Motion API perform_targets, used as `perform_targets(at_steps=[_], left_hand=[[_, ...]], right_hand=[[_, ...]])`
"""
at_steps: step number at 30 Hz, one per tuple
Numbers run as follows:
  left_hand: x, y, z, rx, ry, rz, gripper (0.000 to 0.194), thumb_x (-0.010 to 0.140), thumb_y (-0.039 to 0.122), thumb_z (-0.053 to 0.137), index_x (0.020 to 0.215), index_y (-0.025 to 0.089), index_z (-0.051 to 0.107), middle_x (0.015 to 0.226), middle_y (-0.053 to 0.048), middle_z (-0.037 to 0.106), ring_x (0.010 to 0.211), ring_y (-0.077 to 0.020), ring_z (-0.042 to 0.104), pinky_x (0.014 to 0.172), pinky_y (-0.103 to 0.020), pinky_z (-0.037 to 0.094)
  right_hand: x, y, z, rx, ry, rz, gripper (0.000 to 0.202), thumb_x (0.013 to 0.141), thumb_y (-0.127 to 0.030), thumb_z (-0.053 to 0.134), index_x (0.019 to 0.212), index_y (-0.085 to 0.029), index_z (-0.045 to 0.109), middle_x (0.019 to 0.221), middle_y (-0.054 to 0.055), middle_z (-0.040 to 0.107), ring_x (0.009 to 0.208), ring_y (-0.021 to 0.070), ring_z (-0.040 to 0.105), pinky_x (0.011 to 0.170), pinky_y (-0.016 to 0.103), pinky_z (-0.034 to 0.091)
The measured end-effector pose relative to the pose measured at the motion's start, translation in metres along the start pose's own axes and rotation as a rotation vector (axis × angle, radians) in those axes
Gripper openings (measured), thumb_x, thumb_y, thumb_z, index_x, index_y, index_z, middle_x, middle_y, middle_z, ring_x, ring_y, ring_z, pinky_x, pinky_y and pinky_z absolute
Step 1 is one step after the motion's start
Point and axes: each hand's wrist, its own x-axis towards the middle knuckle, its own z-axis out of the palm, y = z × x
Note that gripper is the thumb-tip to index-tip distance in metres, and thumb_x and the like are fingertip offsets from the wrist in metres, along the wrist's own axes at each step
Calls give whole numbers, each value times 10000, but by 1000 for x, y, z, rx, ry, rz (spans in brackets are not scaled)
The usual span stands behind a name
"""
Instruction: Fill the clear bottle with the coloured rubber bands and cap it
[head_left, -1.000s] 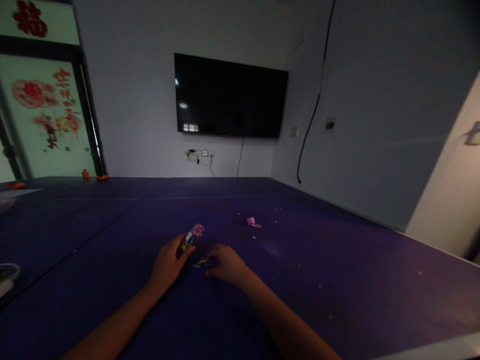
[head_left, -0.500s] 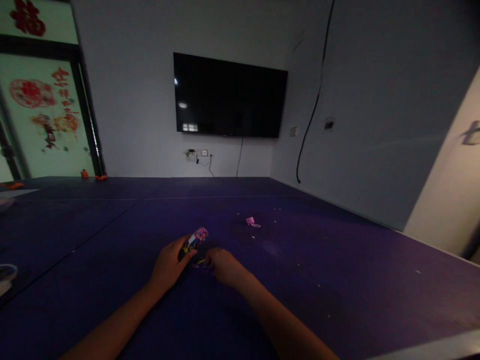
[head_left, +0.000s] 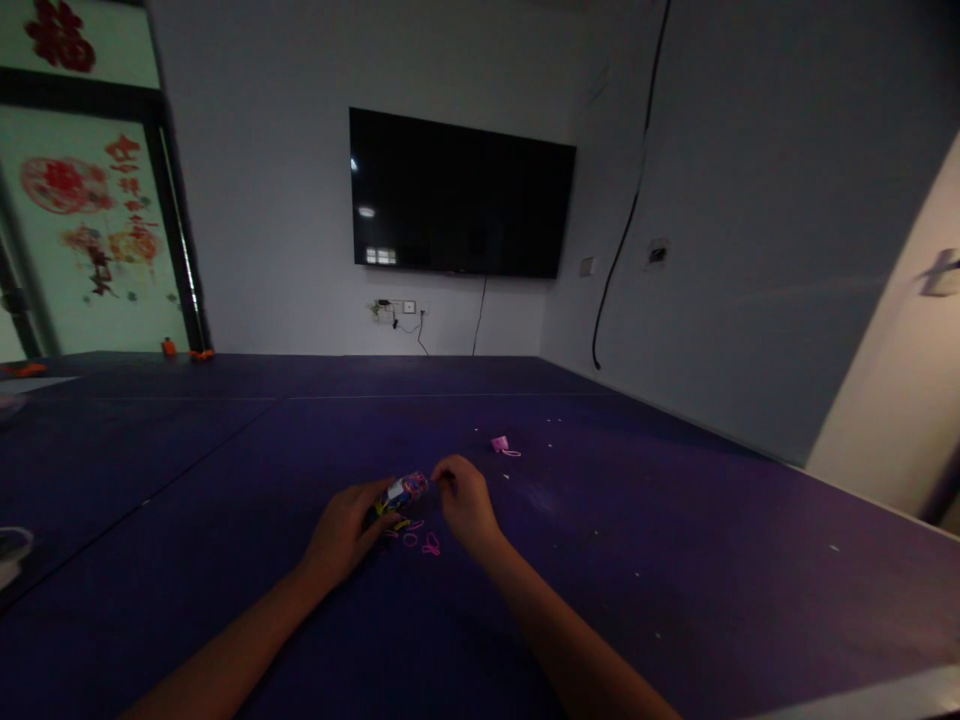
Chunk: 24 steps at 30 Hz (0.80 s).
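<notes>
My left hand [head_left: 346,527] is wrapped round a small clear container [head_left: 406,489] of colourful bands, which lies tilted with its end toward the right. Just right of that end is my right hand [head_left: 464,498], its fingers pinched together; whatever they hold is too small to make out. Several loose pink and yellow bands [head_left: 430,545] lie on the purple table [head_left: 360,640] below the container, between my hands. Farther back rests a pink cap [head_left: 500,443] with a loop.
Small white scraps [head_left: 506,477] dot the table's right part. A clear-rimmed container [head_left: 13,550] stands at the left edge. Orange objects [head_left: 201,355] sit at the far left. Beyond the table, a black television [head_left: 461,195] hangs on the wall, and a black cable [head_left: 621,240] dangles nearby.
My right hand has risen from the loose bands to beside the container's end, uncovering the bands on the table. The container has tipped slightly lower and to the right in my left hand.
</notes>
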Motion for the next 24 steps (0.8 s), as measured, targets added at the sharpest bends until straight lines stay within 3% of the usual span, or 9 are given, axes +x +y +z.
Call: perform_targets(at_steps=[5,8,12,18,21,24], left_hand=[[-2,0,1,22,-19,61,422,847,471,459,1164,205,543,1053,-88,645,946,-228,591,817,-377,463],[-3,-4,4,9,20,64,417,847,466,464,1163,205,538,1048,-88,646,941,-223,597,805,-366,473],[-2,-6,5,-28,61,46,420,848,469,461,1165,202,528,1042,-85,648,925,-214,604,794,-351,483],[-1,-5,3,-74,94,-46,457,839,501,445,1177,204,519,1053,-79,643,929,-220,603,803,-360,482],[0,-5,2,-106,88,-130,455,836,502,444,1171,204,518,1078,-75,634,953,-221,597,825,-363,472],[1,-5,2,-131,94,-186,443,835,493,446,1163,203,516,1073,-69,635,947,-215,600,827,-359,471]], right_hand=[[-1,-7,1,132,-53,121,127,664,-66,496,643,-166,571,644,-3,593,627,117,547,602,222,404],[-1,-10,0,252,-19,171,38,693,-154,553,670,-166,580,649,4,610,631,125,568,586,225,419],[-1,-14,-1,383,9,186,110,763,-236,525,806,-162,593,750,41,660,686,146,608,580,233,439],[-1,-8,-3,145,65,198,239,780,-138,436,920,-161,629,914,66,667,837,155,612,716,264,465],[-4,0,-5,-97,-132,287,246,731,-121,517,932,-158,654,878,63,669,799,159,612,744,276,459],[-10,8,-8,-303,-414,309,374,584,-250,731,943,-161,676,905,72,666,812,195,607,720,282,451]])
